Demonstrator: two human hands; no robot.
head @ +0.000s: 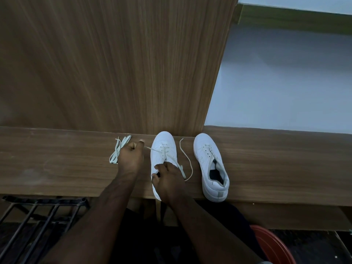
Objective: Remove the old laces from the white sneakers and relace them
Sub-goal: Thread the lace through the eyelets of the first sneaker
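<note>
Two white sneakers stand toe-away on a wooden ledge (57, 168). The left sneaker (162, 147) carries a lace through its lower eyelets. My left hand (131, 159) pinches one end of that lace (150, 148) and holds it taut out to the left. My right hand (167, 180) grips the left sneaker at its opening. The lace's other end (187, 161) curls loose on the ledge between the shoes. The right sneaker (211, 166) has no lace in its eyelets. A bundle of loose laces (119, 149) lies just left of my left hand.
A wood-grain panel (114, 63) rises right behind the ledge, with a pale wall (276, 82) to its right. Below the ledge are a black metal rack (38, 216) at left and an orange-red bowl rim (272, 244) at right.
</note>
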